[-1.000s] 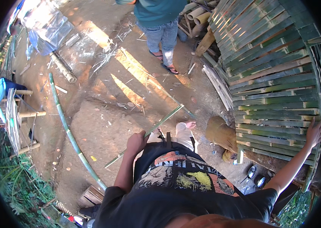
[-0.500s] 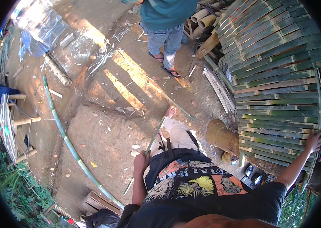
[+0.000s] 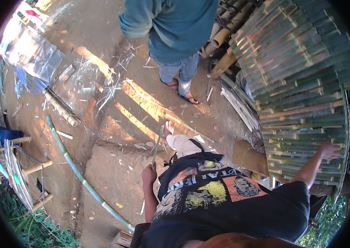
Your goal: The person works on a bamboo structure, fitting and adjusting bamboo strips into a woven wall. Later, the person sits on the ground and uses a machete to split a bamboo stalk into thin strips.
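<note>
My left hand is closed round a thin green bamboo strip, held beside my body. The strip's upper end points away from me toward my bare foot, and its lower end shows below my fist. At the right, my right hand lies with fingers stretched out on a large panel of green bamboo slats. The slats run side by side, and the hand is on the panel's near part, a little in from its right edge.
A person in a teal top stands ahead. A long bent bamboo pole lies on the ground at left. Split strips and a thick log lie beside the panel. A bamboo rack stands far left, clear plastic sheeting beyond.
My right hand has moved left from the panel's edge onto its slats, its fingers now outstretched. My left hand still grips the strip. The person ahead appears nearer and the view has shifted.
</note>
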A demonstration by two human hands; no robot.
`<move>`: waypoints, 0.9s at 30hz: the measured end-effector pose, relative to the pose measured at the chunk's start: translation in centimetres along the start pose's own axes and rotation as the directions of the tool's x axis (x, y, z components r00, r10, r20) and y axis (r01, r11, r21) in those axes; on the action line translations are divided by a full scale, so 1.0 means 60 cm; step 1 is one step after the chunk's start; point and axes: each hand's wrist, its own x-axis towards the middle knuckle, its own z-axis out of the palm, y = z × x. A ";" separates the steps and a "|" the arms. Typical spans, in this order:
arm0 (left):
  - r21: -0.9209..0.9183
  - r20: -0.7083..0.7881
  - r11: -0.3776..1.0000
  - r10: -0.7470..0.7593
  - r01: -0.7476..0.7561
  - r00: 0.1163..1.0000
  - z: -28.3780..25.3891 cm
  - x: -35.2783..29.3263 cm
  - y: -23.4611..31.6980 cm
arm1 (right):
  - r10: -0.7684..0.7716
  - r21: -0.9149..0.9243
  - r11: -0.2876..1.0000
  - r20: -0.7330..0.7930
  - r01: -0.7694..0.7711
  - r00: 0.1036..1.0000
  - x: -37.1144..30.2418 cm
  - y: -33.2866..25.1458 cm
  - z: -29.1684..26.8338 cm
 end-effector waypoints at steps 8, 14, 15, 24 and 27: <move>0.013 0.049 0.946 -0.323 0.323 0.945 -0.172 0.229 -0.029 | -0.249 0.670 0.683 0.587 0.291 -0.770 -0.854 -0.512 -0.164; -0.511 -0.133 0.793 -0.455 0.332 0.881 -0.311 0.336 -0.021 | -0.785 0.946 0.026 -0.180 -0.322 -0.593 -0.914 -1.177 -0.872; -0.537 -0.118 0.769 -0.476 0.347 0.871 -0.354 0.356 0.006 | -0.766 0.879 -0.005 -0.309 -0.477 -0.563 -0.884 -1.261 -0.944; -0.570 -0.072 0.760 -0.426 0.313 0.902 -0.651 0.591 0.043 | -0.863 0.915 0.228 0.032 -0.334 -0.504 -1.076 -1.715 -0.920; -0.499 -0.118 0.834 -0.333 0.234 0.935 -0.687 0.680 0.033 | -0.723 0.966 0.256 0.168 -0.034 -0.670 -1.079 -1.738 -0.809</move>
